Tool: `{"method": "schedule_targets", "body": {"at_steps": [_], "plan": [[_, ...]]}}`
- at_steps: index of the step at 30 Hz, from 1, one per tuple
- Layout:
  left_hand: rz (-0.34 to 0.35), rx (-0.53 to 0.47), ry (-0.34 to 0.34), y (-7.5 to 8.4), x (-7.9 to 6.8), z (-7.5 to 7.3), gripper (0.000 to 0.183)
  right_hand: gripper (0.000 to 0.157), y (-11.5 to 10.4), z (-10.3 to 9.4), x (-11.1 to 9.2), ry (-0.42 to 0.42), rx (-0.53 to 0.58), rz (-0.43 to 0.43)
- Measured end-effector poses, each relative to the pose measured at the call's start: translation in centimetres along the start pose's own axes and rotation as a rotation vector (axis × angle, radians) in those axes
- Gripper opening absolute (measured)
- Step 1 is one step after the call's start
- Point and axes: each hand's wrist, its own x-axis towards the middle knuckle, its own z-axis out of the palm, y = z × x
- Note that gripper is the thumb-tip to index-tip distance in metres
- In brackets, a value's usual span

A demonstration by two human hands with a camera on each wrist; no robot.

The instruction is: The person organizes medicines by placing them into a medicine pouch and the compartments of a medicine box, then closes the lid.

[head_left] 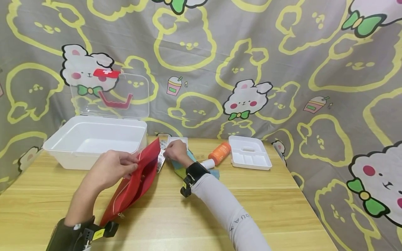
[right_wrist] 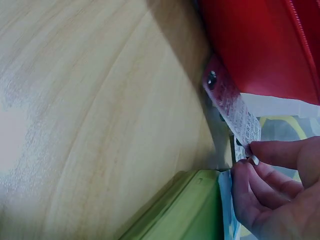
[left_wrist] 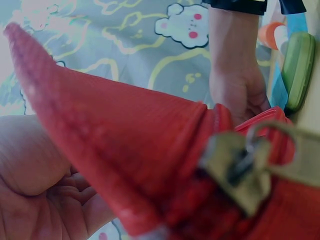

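My left hand [head_left: 110,170] grips the upper edge of a red zip pouch [head_left: 125,195], which stands tilted with its mouth open towards the right. In the left wrist view the pouch's metal zipper pull [left_wrist: 237,170] is close up. Between thumb and fingers, my right hand [head_left: 178,152] pinches one end of a silver blister pack [right_wrist: 232,107] printed with small text. The pack's other end reaches right beside the pouch's outer side. Under the right wrist lie a green case [right_wrist: 185,212] and a light blue packet [right_wrist: 228,200].
A white box [head_left: 94,158] stands back left, its clear lid [head_left: 138,83] with red handle raised. To the right lie an orange bottle [head_left: 220,153] with a white cap and a shallow white divided tray [head_left: 263,160]. A patterned curtain hangs behind the wooden table [head_left: 194,223].
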Motion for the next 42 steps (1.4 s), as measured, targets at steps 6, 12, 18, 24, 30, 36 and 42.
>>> {"method": "schedule_targets", "body": {"at_steps": [6, 12, 18, 24, 30, 36, 42], "plan": [[0.008, -0.002, 0.000, 0.0, 0.1, 0.0, 0.031, 0.008, 0.1, -0.6, -0.4, -0.009, 0.101, 0.037], [0.007, -0.004, -0.004, 0.0, 0.2, 0.0, 0.031, 0.006, 0.4, -1.0, -0.6, -0.048, 0.392, 0.172], [0.000, -0.007, -0.006, 0.0, 0.1, 0.1, 0.031, 0.007, 0.9, -1.4, -0.8, -0.069, 0.596, 0.239], [-0.006, -0.006, -0.005, 0.0, 0.1, 0.2, 0.032, 0.010, 1.4, -2.1, -0.9, -0.095, 0.688, 0.243], [0.006, -0.010, 0.001, 0.0, 0.1, 0.3, 0.030, 0.010, 1.9, -2.6, -0.7, -0.084, 0.763, 0.219], [0.000, -0.016, -0.006, 0.1, 0.2, 0.3, 0.029, 0.010, 2.1, -3.2, -0.7, -0.081, 0.781, 0.211], [-0.006, -0.013, -0.008, 0.2, 0.2, 0.3, 0.031, 0.015, 2.2, -3.7, -0.8, -0.090, 0.785, 0.216]]}}
